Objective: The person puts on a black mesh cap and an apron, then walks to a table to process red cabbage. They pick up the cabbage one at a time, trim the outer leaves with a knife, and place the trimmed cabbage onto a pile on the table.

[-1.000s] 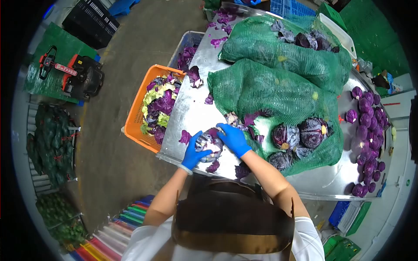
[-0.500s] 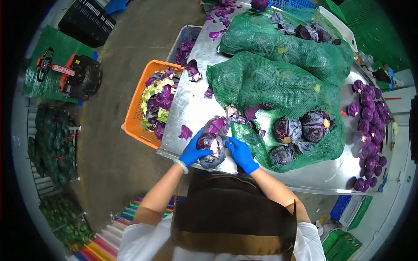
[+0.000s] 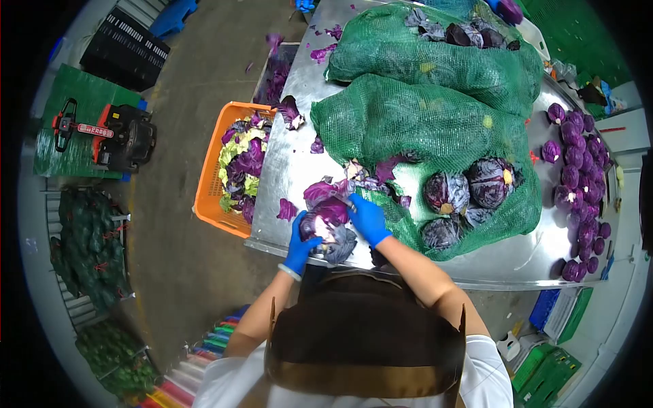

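Observation:
A red cabbage [image 3: 328, 228] with its pale cut stem showing rests at the near edge of the metal table. My left hand [image 3: 297, 248], in a blue glove, grips its left side, with the thumb over the front. Loosened purple outer leaves [image 3: 323, 192] stand out at the cabbage's far side. My right hand [image 3: 369, 219], also gloved in blue, has its fingers bent at the right edge of those leaves; whatever lies between the fingertips is hidden. Trimmed leaf scraps [image 3: 364, 178] lie just beyond, and one loose leaf [image 3: 287, 209] is to the left.
Green mesh sacks [image 3: 415, 122] of cabbages cover the table's middle, with loose cabbages [image 3: 445, 192] on the near one. Trimmed cabbages [image 3: 575, 173] line the right side. An orange crate [image 3: 207, 183] of leaves stands left. Another person's gloved hand [image 3: 304, 5] shows at the top.
My right hand has moved slightly up and away from me, and the purple leaves beside it are spread further from the cabbage. My left hand keeps its hold. The view has shifted slightly.

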The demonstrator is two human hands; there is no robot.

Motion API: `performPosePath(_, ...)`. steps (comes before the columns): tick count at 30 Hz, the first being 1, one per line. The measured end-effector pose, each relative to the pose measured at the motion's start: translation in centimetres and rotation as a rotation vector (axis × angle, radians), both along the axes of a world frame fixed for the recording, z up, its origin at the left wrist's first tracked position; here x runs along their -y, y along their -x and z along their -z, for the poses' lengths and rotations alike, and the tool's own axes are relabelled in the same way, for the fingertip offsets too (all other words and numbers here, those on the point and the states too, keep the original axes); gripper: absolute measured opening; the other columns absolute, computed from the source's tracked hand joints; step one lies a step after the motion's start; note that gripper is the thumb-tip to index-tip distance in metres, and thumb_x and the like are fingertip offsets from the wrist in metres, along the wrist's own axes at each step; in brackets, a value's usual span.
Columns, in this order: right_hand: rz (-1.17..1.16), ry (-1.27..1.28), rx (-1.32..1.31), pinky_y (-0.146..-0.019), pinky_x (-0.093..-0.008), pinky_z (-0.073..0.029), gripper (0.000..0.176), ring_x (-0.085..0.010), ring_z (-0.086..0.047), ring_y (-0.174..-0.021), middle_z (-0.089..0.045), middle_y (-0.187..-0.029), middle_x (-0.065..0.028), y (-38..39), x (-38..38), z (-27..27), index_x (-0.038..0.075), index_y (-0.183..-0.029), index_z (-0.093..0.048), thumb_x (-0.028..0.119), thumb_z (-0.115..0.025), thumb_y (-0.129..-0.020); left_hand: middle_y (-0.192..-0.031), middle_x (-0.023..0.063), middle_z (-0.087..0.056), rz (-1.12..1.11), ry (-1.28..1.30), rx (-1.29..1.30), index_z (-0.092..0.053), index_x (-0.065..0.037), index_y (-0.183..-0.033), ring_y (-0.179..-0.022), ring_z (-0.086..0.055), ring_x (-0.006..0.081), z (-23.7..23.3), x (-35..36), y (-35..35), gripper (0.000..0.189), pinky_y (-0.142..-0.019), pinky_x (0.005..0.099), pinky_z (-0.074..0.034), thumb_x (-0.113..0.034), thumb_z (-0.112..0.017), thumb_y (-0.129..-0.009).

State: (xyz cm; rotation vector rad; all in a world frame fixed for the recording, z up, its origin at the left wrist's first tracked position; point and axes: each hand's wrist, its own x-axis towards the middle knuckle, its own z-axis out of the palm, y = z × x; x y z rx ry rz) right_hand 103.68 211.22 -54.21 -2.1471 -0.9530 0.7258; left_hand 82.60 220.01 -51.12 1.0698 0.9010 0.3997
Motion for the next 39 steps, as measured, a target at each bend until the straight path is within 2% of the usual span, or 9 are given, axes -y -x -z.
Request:
performPosePath(1,0.042,0.061,0.075,-0.072,-0.0523,-0.053,0.032,-0.0434,-0.066,-0.084,-0.07,-0.095,-0.0215,-1.3,-0.6,1.7,0.013,-0.115,-0.065,0.023,-0.066,-0.085,-0.141,0.0146,-0.045,-0.066,0.079,0.122,-0.03,-0.008,-0.149,-0.13,-0.048,0.0291,3.8,-0.5,1.6,0.086,-0.109,0.0428,-0.044,-0.009,-0.072,-0.075)
performPosePath(5,0.047,-0.072,0.09,-0.072,-0.0504,-0.053,0.038,-0.0415,-0.067,-0.087,-0.068,-0.104,-0.0204,-2.4,-1.9,-0.5,0.011,-0.122,-0.061,0.026,-0.067,-0.087,-0.139,0.0143,-0.046,-0.362,0.347,0.43,-0.033,-0.015,-0.146,-0.127,-0.051,0.0302,-1.4,0.2,-2.8,0.069,-0.103,0.0448,-0.05,-0.009,-0.064,-0.084)
performPosePath(8,0.012,-0.278,0.109,-0.075,-0.0483,-0.053,0.042,-0.0397,-0.066,-0.091,-0.065,-0.11,-0.0187,-0.4,-1.0,-6.9,0.011,-0.126,-0.059,0.031,-0.067,-0.089,-0.128,0.0141,-0.049,-0.282,0.169,-0.091,-0.03,-0.006,-0.141,-0.118,-0.054,0.0218,-1.0,0.2,-3.3,0.08,-0.094,0.0356,-0.053,-0.013,-0.081,-0.08)
performPosePath(11,-0.065,-0.292,-0.094,-0.078,-0.0424,-0.053,0.044,-0.0372,-0.066,-0.09,-0.063,-0.111,-0.0173,0.2,1.4,-3.9,0.009,-0.123,-0.062,0.034,-0.071,-0.088,-0.121,0.0157,-0.049,-0.088,-0.392,-0.285,-0.03,0.001,-0.138,-0.118,-0.053,0.0236,1.7,1.2,-1.6,0.089,-0.097,0.039,-0.05,-0.021,-0.088,-0.075)
performPosePath(12,-0.058,-0.301,-0.114,-0.079,-0.0417,-0.052,0.041,-0.0375,-0.066,-0.09,-0.066,-0.106,-0.017,0.1,2.0,-3.6,0.008,-0.119,-0.064,0.033,-0.073,-0.088,-0.13,0.0174,-0.05,-0.022,-0.983,-0.345,-0.037,-0.003,-0.141,-0.124,-0.05,0.0308,-0.1,0.4,-1.7,0.09,-0.106,0.0426,-0.042,-0.028,-0.089,-0.072)
performPosePath(16,0.016,-0.189,-0.216,-0.081,-0.0398,-0.052,0.032,-0.036,-0.067,-0.094,-0.068,-0.106,-0.0181,0.0,3.3,-3.8,0.007,-0.113,-0.069,0.029,-0.07,-0.091,-0.14,0.0181,-0.047,0.549,-1.118,-0.273,-0.051,-0.008,-0.138,-0.126,-0.048,0.0405,-3.7,-2.5,-4.1,0.096,-0.105,0.0475,-0.044,-0.044,-0.092,-0.06)
performPosePath(28,0.131,-0.136,-0.01,-0.082,-0.0434,-0.05,0.036,-0.0392,-0.062,-0.099,-0.063,-0.107,-0.0184,1.4,4.2,-5.4,0.008,-0.134,-0.058,0.016,-0.054,-0.099,-0.118,0.0256,-0.049,0.454,-0.841,-0.638,-0.022,-0.008,-0.154,-0.1,-0.063,0.0439,-4.1,1.4,-8.0,0.117,-0.079,0.0502,-0.054,-0.052,-0.086,-0.066)
performPosePath(31,0.313,-0.031,-0.157,-0.082,-0.0461,-0.05,0.033,-0.0423,-0.062,-0.098,-0.065,-0.106,-0.0206,-2.5,3.5,0.9,0.006,-0.128,-0.061,0.018,-0.056,-0.098,-0.122,0.0261,-0.048,0.444,-0.771,-0.688,-0.023,-0.009,-0.154,-0.1,-0.063,0.0444,-4.7,2.2,-8.5,0.115,-0.079,0.0498,-0.054,-0.051,-0.085,-0.067)
performPosePath(39,0.113,0.077,0.051,-0.08,-0.0456,-0.054,0.036,-0.0374,-0.066,-0.098,-0.067,-0.113,-0.0167,-4.9,3.4,-3.4,0.012,-0.125,-0.062,0.029,-0.062,-0.093,-0.14,0.0252,-0.045,0.398,-0.727,-0.33,-0.023,-0.004,-0.153,-0.124,-0.053,0.0388,-3.0,0.6,-4.7,0.117,-0.102,0.0449,-0.046,-0.038,-0.091,-0.064)
